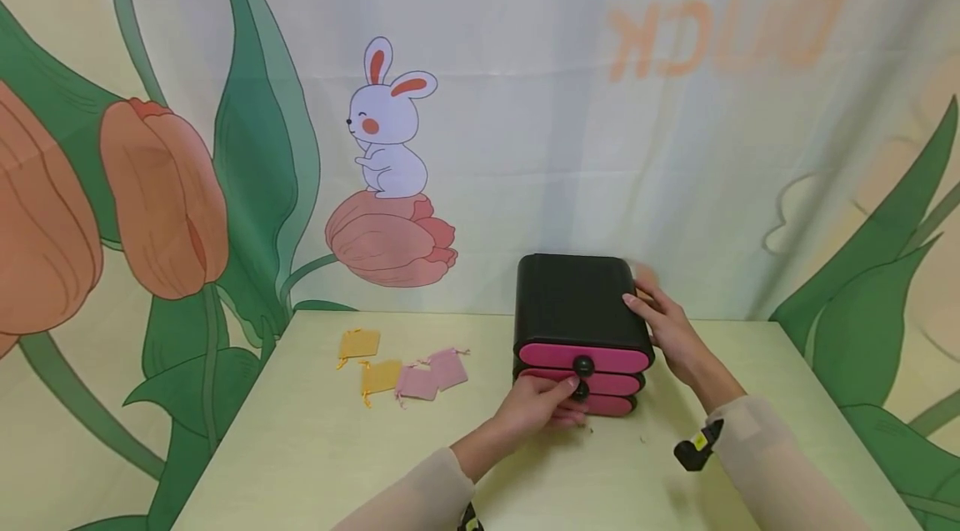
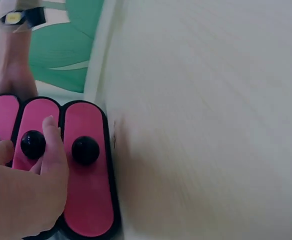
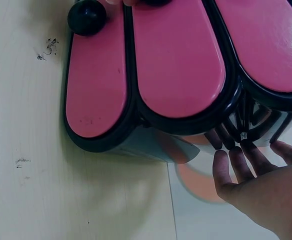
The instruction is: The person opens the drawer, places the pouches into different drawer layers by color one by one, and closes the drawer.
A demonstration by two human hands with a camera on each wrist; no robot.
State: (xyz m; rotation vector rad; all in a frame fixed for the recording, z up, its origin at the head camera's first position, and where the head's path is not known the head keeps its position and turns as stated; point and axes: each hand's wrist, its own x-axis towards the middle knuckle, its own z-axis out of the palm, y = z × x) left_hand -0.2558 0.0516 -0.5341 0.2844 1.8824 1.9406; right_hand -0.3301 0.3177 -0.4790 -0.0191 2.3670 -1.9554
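Note:
A black three-tier drawer cabinet (image 1: 573,298) with pink fronts and round black knobs stands on the table. My left hand (image 1: 536,408) is at its front, thumb and fingers round the middle drawer's knob (image 2: 33,144). The bottom knob (image 2: 85,150) shows beside those fingers in the left wrist view. My right hand (image 1: 667,331) is at the cabinet's right side, with its fingers spread. In the right wrist view, the fingertips (image 3: 238,157) rest against the glossy black side wall. All three drawer fronts sit near flush with the casing.
Left of the cabinet lie two yellow drawstring pouches (image 1: 360,343) and two pink drawstring pouches (image 1: 448,368) on the pale table (image 1: 315,448). A printed curtain (image 1: 525,97) hangs right behind the table's back edge. Small dark marks (image 3: 51,46) show on the tabletop near the cabinet.

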